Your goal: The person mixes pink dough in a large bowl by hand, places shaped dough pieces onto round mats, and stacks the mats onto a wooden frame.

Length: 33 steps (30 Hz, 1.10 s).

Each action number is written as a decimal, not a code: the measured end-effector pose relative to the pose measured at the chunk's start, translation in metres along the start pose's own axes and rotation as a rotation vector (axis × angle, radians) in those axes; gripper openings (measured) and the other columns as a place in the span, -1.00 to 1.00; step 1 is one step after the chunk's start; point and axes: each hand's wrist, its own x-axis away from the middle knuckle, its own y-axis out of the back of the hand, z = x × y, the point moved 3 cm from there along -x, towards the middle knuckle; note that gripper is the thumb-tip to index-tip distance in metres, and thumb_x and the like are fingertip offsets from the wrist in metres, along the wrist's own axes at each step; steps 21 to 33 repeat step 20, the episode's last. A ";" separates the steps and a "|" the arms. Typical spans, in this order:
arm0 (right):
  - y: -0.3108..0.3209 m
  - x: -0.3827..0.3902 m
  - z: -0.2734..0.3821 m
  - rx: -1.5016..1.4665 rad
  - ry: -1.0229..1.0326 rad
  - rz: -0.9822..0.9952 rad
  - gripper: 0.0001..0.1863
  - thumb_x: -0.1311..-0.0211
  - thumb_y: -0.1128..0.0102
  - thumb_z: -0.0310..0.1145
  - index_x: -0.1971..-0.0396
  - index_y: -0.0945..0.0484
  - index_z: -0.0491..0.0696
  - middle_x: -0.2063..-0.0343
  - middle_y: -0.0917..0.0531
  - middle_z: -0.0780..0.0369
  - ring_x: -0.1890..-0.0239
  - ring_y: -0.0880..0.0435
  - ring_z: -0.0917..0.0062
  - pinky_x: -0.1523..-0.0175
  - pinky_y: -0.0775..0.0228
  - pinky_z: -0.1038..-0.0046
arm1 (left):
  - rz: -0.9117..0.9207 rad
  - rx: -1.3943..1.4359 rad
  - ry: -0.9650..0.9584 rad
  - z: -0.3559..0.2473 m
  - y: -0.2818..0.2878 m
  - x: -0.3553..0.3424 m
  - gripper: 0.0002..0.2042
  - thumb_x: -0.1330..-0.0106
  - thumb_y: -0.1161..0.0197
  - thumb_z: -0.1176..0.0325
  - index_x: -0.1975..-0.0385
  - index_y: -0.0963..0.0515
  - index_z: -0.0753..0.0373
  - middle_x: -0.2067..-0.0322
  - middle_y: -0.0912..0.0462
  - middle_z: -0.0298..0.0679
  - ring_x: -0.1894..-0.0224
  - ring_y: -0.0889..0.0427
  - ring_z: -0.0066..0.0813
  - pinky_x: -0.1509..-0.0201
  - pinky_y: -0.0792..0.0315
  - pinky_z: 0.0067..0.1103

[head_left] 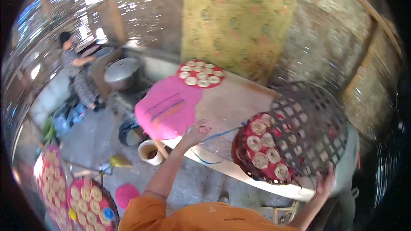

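My right hand (326,183) grips the near rim of a dark open-weave lattice tray (310,128). That tray overlaps a second round tray lined with red (277,173), which bears several pale coiled rounds (260,160). My left hand (197,131) is above the table beside a bright pink cloth (169,105); motion smears its fingers, and a reddish patch shows at the hand. From near it, a blue cord (224,133) runs to the red-lined tray. Farther back on the table lies another red round (204,86) covered with pale coils.
A pale table (239,98) stands against the wall under a yellow-green patterned cloth (235,30). A bucket (150,152) is by its left end. At lower left are more loaded trays (90,205) and a pink stool-like round (126,194). Another person (77,68) stands by a large lidded pot (122,72).
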 end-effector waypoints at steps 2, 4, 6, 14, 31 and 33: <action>0.016 -0.016 -0.004 0.060 0.080 0.129 -0.48 -0.28 -0.02 -0.28 -0.22 -0.16 0.02 -0.08 -0.42 0.19 -0.01 -0.46 0.41 0.14 -0.46 0.32 | -0.147 -0.221 -0.090 0.030 0.001 -0.010 -0.65 -0.22 -0.23 0.31 0.05 -0.46 0.34 0.09 -0.57 -0.04 0.16 -0.62 -0.34 0.09 -0.49 -0.57; -0.009 -0.029 -0.003 0.074 0.109 0.250 -0.50 -0.27 -0.03 -0.27 -0.19 -0.22 -0.05 -0.10 -0.40 0.17 -0.03 -0.46 0.40 0.10 -0.43 0.41 | -0.128 0.112 0.141 0.027 -0.005 0.000 -0.63 -0.22 -0.22 0.26 0.05 -0.45 0.34 0.10 -0.57 -0.04 0.19 -0.62 -0.31 0.12 -0.49 -0.56; -0.068 -0.028 -0.022 0.031 0.035 0.223 -0.50 -0.27 -0.06 -0.25 -0.17 -0.27 -0.10 -0.11 -0.41 0.16 0.00 -0.48 0.41 0.13 -0.44 0.54 | -0.212 0.115 0.209 0.023 -0.009 0.034 -0.64 -0.23 -0.19 0.31 0.01 -0.41 0.29 0.15 -0.57 -0.05 0.21 -0.61 -0.27 0.11 -0.50 -0.53; -0.306 0.016 -0.278 -0.130 -0.484 0.763 -0.62 -0.30 -0.01 -0.28 -0.08 -0.30 -0.03 -0.04 -0.44 0.10 -0.01 -0.47 0.34 0.05 -0.47 0.21 | -0.824 -0.448 0.051 -0.006 0.103 0.249 -0.73 -0.13 -0.19 0.60 0.15 -0.44 0.31 0.24 -0.50 -0.14 0.10 -0.50 -0.36 0.08 -0.43 -0.54; -0.357 -0.007 -0.436 -0.157 -0.862 1.486 -0.39 -0.25 0.04 0.06 -0.14 -0.33 -0.08 -0.12 -0.41 0.07 -0.16 -0.39 0.28 -0.16 -0.32 0.06 | -1.231 -1.003 0.864 -0.046 0.183 0.512 -0.43 -0.11 -0.26 0.34 -0.16 -0.27 0.18 -0.18 -0.31 -0.05 -0.18 -0.34 -0.23 -0.20 -0.23 -0.18; -0.357 -0.007 -0.436 -0.157 -0.862 1.486 -0.39 -0.25 0.04 0.06 -0.14 -0.33 -0.08 -0.12 -0.41 0.07 -0.16 -0.39 0.28 -0.16 -0.32 0.06 | -1.231 -1.003 0.864 -0.046 0.183 0.512 -0.43 -0.11 -0.26 0.34 -0.16 -0.27 0.18 -0.18 -0.31 -0.05 -0.18 -0.34 -0.23 -0.20 -0.23 -0.18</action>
